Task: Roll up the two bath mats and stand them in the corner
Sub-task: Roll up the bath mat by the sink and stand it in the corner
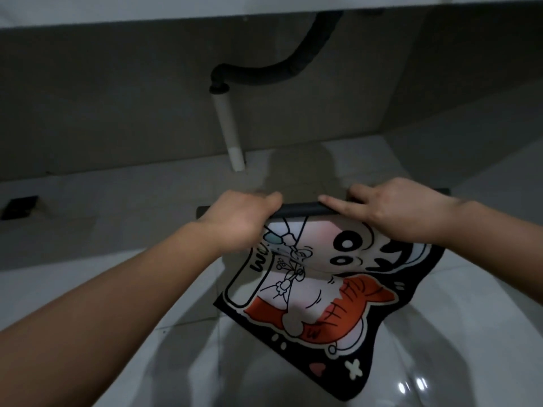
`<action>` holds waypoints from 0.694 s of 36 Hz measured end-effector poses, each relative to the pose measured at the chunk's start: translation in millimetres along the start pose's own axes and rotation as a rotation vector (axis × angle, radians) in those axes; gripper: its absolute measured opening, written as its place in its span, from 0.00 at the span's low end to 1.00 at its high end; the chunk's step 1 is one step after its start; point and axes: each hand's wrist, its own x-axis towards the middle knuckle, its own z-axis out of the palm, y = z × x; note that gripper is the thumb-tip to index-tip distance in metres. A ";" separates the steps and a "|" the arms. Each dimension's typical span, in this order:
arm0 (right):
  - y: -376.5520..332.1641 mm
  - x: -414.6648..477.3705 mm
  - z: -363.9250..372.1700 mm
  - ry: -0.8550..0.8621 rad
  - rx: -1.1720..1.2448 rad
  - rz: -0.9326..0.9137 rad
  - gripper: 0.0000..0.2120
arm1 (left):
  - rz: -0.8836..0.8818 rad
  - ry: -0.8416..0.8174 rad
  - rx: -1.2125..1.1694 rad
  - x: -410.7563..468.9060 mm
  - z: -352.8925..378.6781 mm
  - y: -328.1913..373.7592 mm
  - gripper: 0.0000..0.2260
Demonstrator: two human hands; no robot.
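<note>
A bath mat (pixel 317 292) with a black border and a cartoon print in white, pink and orange hangs in front of me, lifted off the floor. Its top edge is curled into a thin dark roll (pixel 299 209). My left hand (pixel 238 221) grips the roll's left part, fingers curled over it. On the right part of the roll rests my right hand (pixel 390 210), with the index finger stretched along it. The loose lower part of the mat sags toward the tiles. Only one mat is in view.
A white drain pipe (pixel 227 130) with a black hose (pixel 264 76) comes down under a counter ahead. The grey wall meets a glossy light tiled floor (pixel 440 348). A dark floor drain (pixel 19 207) sits at the far left. A corner lies at the right.
</note>
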 end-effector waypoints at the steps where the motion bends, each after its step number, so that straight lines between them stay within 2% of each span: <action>1: -0.8 -0.9 1.3 0.006 0.020 -0.010 0.42 | 0.014 0.014 0.015 -0.9 1.5 -1.0 0.14; 4: -4.3 -1.3 3.3 0.004 0.014 -0.004 0.44 | 0.079 0.070 0.005 -4.0 3.1 -3.3 0.09; 7: -3.8 0.4 7.7 -0.011 0.005 0.012 0.47 | 0.109 0.091 -0.049 -4.2 4.4 -1.7 0.11; 9: -4.1 0.5 7.1 0.005 -0.007 0.027 0.43 | 0.118 0.084 -0.053 -1.7 6.7 -2.7 0.11; 12: -7.4 -1.3 6.1 0.041 0.032 0.027 0.31 | 0.112 0.055 -0.049 1.9 9.0 -6.8 0.08; 14: -10.8 -1.4 5.5 -0.011 0.026 0.032 0.29 | 0.107 0.028 -0.066 3.1 9.2 -7.6 0.06; 17: -12.4 -0.9 3.5 0.008 -0.016 0.032 0.33 | 0.073 0.024 -0.082 4.2 8.1 -7.2 0.04; 21: -11.4 1.2 1.7 0.075 0.069 0.002 0.31 | 0.049 0.052 -0.029 9.0 8.2 -4.5 0.06; 25: -11.6 2.5 1.9 -0.037 0.239 0.107 0.37 | 0.044 0.047 -0.072 13.2 10.0 -3.0 0.07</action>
